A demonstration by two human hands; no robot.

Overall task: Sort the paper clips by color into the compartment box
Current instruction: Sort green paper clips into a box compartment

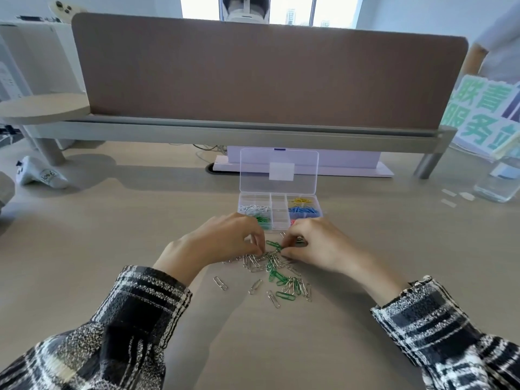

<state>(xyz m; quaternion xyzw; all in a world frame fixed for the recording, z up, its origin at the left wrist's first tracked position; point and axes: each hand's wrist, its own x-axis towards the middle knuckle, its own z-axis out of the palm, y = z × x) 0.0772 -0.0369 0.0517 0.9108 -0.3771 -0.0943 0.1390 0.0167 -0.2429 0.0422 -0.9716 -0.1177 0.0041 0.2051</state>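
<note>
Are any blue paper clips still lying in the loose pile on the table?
No: the loose pile shows only green and silver clips; blue paper clips sit in the clear plastic compartment box.

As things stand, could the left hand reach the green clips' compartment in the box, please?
Probably yes: the left hand sits just in front of the green compartment, the lid stands open, and nothing lies between.

Landmark: compartment box (279, 211), showing clear.
Left compartments: holding silver clips (253, 207), with green clips (263, 220) just nearer.
Right compartments: holding yellow clips (302, 200), with blue clips (305, 210) just nearer.
Pile (277, 273) in front of box: showing silver and green mixed.
Sleeves (146, 308) nearest the camera: showing black-and-white plaid.
Desk (112, 235) under box: showing pale beige.
Divider panel (253, 77) behind box: showing brown.
</note>
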